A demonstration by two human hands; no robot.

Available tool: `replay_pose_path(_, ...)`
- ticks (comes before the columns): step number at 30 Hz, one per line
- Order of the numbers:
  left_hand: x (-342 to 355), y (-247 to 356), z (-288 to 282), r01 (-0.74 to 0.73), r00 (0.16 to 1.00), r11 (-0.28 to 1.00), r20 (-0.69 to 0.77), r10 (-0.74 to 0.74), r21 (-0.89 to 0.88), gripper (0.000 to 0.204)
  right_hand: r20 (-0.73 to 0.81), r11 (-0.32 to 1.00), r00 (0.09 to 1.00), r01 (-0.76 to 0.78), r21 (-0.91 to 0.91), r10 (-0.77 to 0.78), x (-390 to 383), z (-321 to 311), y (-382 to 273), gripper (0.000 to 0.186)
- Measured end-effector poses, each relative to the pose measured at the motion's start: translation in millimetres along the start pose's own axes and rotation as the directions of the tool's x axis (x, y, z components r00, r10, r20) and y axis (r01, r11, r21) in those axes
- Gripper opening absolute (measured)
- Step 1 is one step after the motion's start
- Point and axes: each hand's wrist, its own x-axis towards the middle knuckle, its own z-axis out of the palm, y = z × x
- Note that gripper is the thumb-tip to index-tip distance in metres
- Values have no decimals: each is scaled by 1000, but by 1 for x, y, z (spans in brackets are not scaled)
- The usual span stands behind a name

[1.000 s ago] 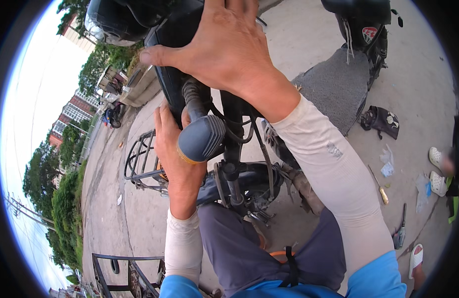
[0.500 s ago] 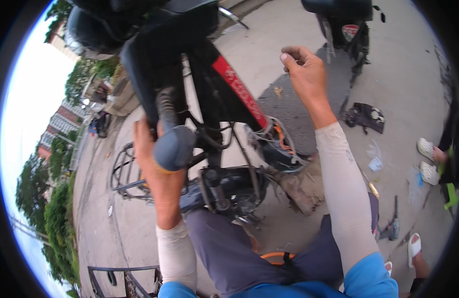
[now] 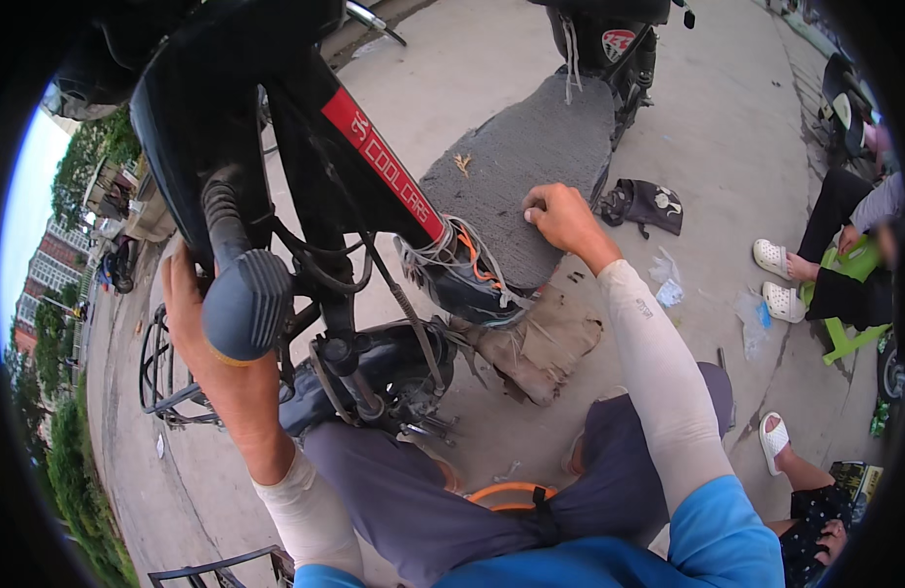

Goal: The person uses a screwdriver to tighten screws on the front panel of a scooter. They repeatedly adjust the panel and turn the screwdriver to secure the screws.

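A black electric scooter (image 3: 305, 167) with a red side strip stands before me. My left hand (image 3: 212, 358) lies beside the ribbed rubber handlebar grip (image 3: 246, 304), its fingers stretched up along the dark front panel (image 3: 178, 167). The grip hides my left thumb. Over the near edge of the grey textured footboard mat (image 3: 526, 162) is my right hand (image 3: 567, 220), its fingers curled and thumb pressed to the forefinger. Whether anything small is pinched there is hidden. Between the hands, a dark shoe-like thing (image 3: 462, 279) with grey and orange laces sits at the footboard's front.
The front wheel (image 3: 413, 377) is close to my knees, with brown crumpled cardboard (image 3: 536, 348) beyond it. A black bag (image 3: 643, 206) and plastic scraps (image 3: 668, 284) lie to the right. People sit at the far right, one on a green stool (image 3: 849, 294). A wire basket (image 3: 173, 377) is at left.
My view has swung to the right, so the scooter appears farther left. My right hand has dropped closer to the footboard mat and its fingers are curled tighter. The left hand stays by the grip.
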Motion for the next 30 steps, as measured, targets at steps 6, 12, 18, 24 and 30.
replay_pose_path(6,-4,-7,-1,-55,998,993,-17,57,101,38,-24,999,999,45,-28,-46,-19,-30,1,20)
replay_pose_path(12,-8,1,-3,-44,999,990,-15,46,137,58,-18,975,977,209,-74,-211,-40,-21,-6,20)
replay_pose_path(18,-17,7,-11,27,999,985,18,-31,169,57,-140,950,944,280,-138,-298,-42,28,-18,19)
replay_pose_path(24,-29,7,-20,144,985,977,69,-156,155,47,-136,872,909,323,-368,-394,-31,46,-7,7)
replay_pose_path(30,-63,-7,-16,-132,967,984,-202,155,122,46,-151,973,967,218,79,-205,-42,4,-15,17)
